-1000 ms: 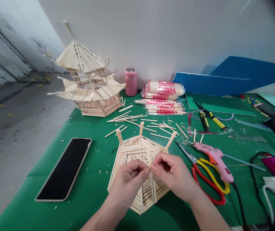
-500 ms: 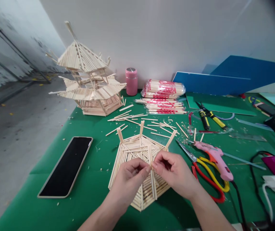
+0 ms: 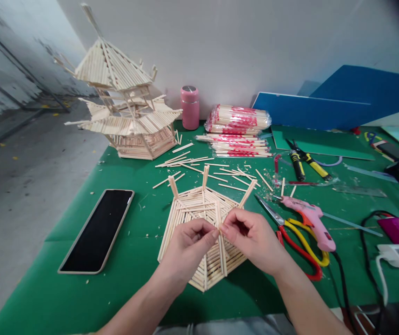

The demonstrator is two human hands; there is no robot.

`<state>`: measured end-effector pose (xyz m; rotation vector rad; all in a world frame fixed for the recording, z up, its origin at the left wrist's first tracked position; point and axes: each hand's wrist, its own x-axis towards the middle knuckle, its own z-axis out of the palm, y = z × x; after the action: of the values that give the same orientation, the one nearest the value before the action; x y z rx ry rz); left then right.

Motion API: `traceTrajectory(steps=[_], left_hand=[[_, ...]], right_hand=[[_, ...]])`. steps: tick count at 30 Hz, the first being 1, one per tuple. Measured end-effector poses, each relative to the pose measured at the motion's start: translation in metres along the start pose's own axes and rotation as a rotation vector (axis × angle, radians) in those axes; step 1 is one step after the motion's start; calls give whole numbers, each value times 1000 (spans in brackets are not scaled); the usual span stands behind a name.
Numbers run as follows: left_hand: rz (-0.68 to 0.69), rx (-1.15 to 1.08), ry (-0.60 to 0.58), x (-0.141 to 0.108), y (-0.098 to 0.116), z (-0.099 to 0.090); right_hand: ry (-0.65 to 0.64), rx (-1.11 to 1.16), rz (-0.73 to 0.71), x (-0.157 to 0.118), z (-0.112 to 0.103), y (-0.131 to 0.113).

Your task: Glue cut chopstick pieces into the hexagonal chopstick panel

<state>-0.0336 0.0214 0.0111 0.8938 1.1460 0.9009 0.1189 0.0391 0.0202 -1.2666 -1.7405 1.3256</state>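
A flat polygonal frame of wooden sticks [image 3: 176, 228] lies on the green table, with short stick posts standing at its back corners. Above its middle, a narrow bundle of sticks [image 3: 218, 212] is pinched between the fingertips of both hands. My left hand [image 3: 189, 246] grips it from the left, thumb against index finger. From the right, my right hand [image 3: 251, 237] closes on the same bundle, its fingertips nearly touching the left ones. Part of the frame is hidden beneath both hands.
Left are a phone [image 3: 96, 231] and a stick pagoda [image 3: 133, 121]. Behind are loose sticks [image 3: 192, 167], a pink flask [image 3: 190, 108] and packaged sticks [image 3: 237, 121]. Right are scissors [image 3: 300, 242], a pink glue gun [image 3: 309, 221], pliers [image 3: 306, 163] and cables [image 3: 341, 279].
The view has shifted slightly, so most of the tabletop items appear higher. Both hands keep their pinch on the stick bundle, with hardly any movement against the frame.
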Motion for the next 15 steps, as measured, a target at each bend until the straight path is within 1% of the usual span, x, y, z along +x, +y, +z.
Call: traceTrajectory(steps=[6, 9, 12, 15], left_hand=[[-40, -55, 4, -1, -1, 0], [-64, -73, 13, -1, 0, 1], [-64, -35, 26, -2, 2, 3], [-30, 32, 33, -1, 5, 4]], right_hand=[[11, 43, 35, -1, 0, 1], [37, 74, 42, -2, 0, 2], [78, 112, 37, -1, 0, 3], [99, 143, 30, 0, 1, 3]])
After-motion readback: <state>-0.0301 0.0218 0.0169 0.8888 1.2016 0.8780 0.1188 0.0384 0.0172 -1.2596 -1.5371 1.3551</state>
